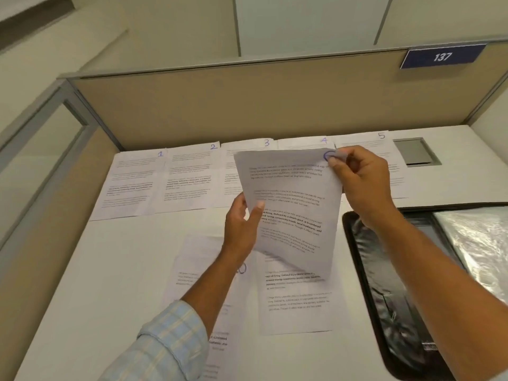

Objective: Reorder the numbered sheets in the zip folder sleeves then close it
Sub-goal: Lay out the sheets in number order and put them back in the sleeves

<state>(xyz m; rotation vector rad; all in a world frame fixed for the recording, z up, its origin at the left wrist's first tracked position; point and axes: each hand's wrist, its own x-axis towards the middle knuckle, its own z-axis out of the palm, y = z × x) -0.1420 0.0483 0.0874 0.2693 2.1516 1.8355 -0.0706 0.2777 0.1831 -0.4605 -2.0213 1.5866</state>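
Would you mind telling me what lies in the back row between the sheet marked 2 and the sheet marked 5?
In the head view, sheet 3 and sheet 4 lie between sheet 2 and sheet 5, partly hidden by the held sheet.

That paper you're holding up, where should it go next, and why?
Probably down at the right end of the back row, after sheet 5. Both hands, left and right, hold the paper in the air. Sheets 1 to 5 already lie in order. Its number is partly hidden under the right thumb, so I'd move the thumb and check first.
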